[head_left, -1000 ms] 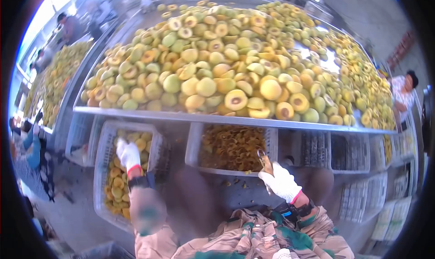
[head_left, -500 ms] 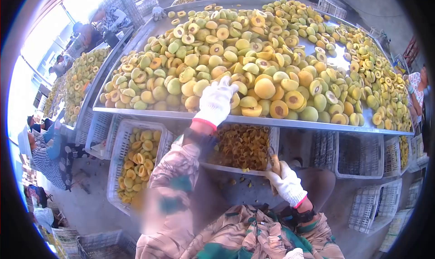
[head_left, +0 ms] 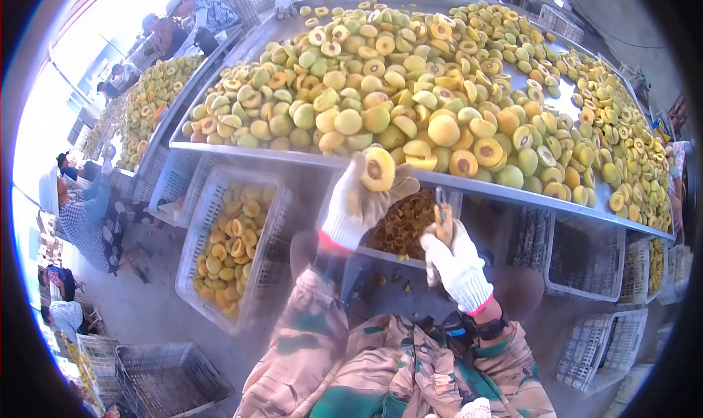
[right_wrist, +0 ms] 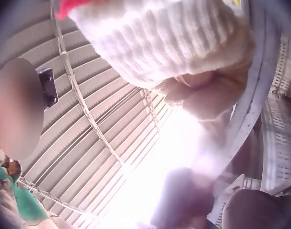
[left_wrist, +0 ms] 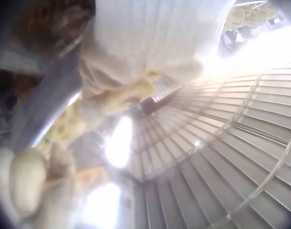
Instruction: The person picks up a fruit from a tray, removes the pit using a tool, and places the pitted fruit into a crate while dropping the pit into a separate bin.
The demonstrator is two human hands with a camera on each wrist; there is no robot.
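Note:
My left hand (head_left: 357, 207), in a white knit glove, holds a halved yellow peach (head_left: 378, 169) just in front of the table edge. Its cut face, with a brown centre, is turned up toward the head camera. In the left wrist view the peach half (left_wrist: 126, 98) shows blurred under the glove. To the right, my gloved right hand (head_left: 461, 268) grips a wooden-handled tool (head_left: 444, 224), its narrow metal tip pointing up and away. The right wrist view shows the glove's back (right_wrist: 164, 43) with fingers curled; the tool is hidden there.
A heap of peach halves (head_left: 344, 81) covers the metal table, whose raised edge (head_left: 293, 153) runs ahead of me. At the left a white crate (head_left: 184, 271) holds more halves. Brown scraps (head_left: 399, 224) fill a crate beneath the table. More crates (head_left: 586, 260) stand right; people work at left.
My left hand went from above the left crate to the heap, then came back toward me with a peach half. The right hand keeps the tool and has risen slightly.

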